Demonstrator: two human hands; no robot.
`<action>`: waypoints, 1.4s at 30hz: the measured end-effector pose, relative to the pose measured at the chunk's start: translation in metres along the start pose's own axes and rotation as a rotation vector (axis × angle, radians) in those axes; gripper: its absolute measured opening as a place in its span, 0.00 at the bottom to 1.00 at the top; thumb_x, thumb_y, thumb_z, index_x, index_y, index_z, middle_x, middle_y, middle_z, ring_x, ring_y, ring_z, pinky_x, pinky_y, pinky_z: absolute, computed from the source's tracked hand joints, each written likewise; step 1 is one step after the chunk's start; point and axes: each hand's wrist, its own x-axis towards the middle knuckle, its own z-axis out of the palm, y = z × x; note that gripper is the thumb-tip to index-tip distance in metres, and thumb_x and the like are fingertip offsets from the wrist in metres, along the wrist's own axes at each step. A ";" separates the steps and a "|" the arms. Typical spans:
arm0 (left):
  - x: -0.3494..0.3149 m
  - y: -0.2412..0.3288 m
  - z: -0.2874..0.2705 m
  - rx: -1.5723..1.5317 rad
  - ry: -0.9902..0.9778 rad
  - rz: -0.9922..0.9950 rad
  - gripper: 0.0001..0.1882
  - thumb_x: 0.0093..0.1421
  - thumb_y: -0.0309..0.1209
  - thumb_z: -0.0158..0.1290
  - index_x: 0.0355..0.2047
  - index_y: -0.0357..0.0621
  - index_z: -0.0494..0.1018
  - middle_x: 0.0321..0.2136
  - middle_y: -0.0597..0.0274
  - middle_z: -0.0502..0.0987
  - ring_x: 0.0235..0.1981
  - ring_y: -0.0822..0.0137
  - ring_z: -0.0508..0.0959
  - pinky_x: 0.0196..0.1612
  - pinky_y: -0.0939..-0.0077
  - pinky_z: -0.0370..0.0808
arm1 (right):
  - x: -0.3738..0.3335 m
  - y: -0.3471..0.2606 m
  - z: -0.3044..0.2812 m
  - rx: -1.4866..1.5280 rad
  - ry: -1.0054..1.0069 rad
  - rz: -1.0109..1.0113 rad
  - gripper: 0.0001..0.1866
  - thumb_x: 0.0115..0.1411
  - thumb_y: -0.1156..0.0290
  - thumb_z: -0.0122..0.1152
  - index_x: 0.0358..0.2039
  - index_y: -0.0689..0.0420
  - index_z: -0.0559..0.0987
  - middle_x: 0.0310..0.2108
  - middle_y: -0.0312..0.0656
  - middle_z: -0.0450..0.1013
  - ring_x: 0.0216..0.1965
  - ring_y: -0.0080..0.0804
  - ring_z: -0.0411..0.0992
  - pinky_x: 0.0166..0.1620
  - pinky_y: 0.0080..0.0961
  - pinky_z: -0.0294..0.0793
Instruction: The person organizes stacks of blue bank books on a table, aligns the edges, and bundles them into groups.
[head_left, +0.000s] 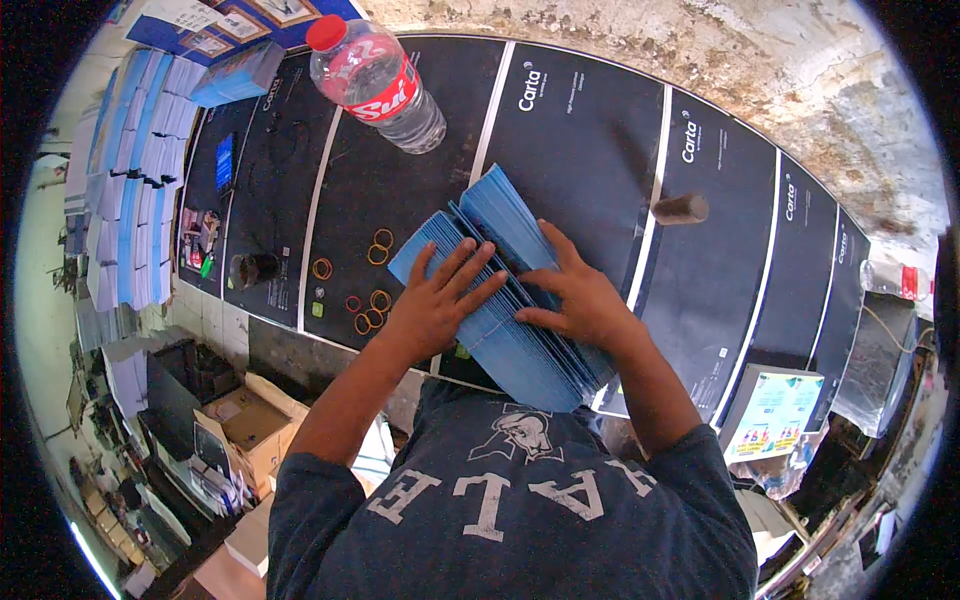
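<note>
A thick stack of folded light-blue paper (510, 350) lies slantwise on the black-covered table, close to my body. Its sheets part along a gap that runs lengthwise between a left and a right portion. My left hand (440, 295) rests flat on the left portion, fingers spread over the folded edges. Across the gap, my right hand (580, 300) touches the right portion (505, 210) with its fingers apart, two of them reaching over the inner edges. The undersides of both portions are hidden.
Several rubber bands (370, 320) lie left of the stack. A red-capped plastic bottle (380, 90) stands beyond it. Brown cylinders stand right (682, 209) and left (252, 270). A phone (224, 162) and tall paper stacks (130, 200) are far left; a lit panel (772, 415) is right.
</note>
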 end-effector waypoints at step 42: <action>0.001 -0.001 0.002 0.012 0.060 0.007 0.36 0.56 0.32 0.53 0.67 0.62 0.60 0.71 0.60 0.53 0.73 0.59 0.51 0.69 0.41 0.43 | 0.000 0.002 0.004 -0.063 0.065 -0.159 0.29 0.52 0.45 0.69 0.46 0.54 0.82 0.69 0.55 0.52 0.64 0.59 0.59 0.65 0.45 0.62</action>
